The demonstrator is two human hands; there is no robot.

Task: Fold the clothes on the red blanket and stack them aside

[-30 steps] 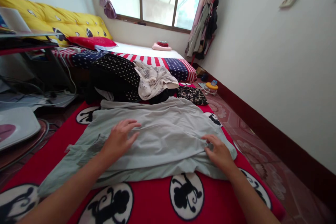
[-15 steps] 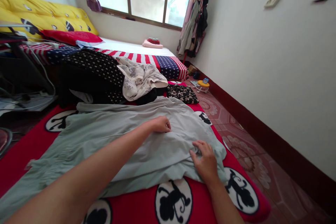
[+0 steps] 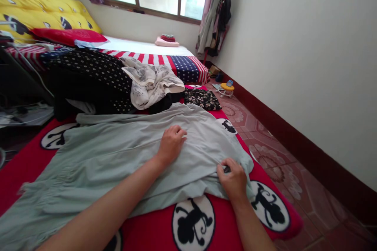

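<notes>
A pale grey-green garment (image 3: 118, 153) lies spread across a red mat (image 3: 153, 227) printed with black figures in white circles. My left hand (image 3: 171, 144) rests palm down on the middle of the cloth, fingers lying flat and slightly curled. My right hand (image 3: 233, 179) pinches the garment's near right edge, fingers closed on a fold of the fabric. Both forearms reach in from the bottom of the view.
A heap of clothes lies behind the garment: a black dotted piece (image 3: 94, 74), a white patterned one (image 3: 150, 82), a dark floral one (image 3: 203, 99). A low bed with a striped, starred cover (image 3: 179, 64) stands beyond. Tiled floor (image 3: 271, 153) and wall run along the right.
My left hand slid rightward across the garment from its left part to the middle. My right hand stayed at the right edge and closed on a fold. The view shifted right.
</notes>
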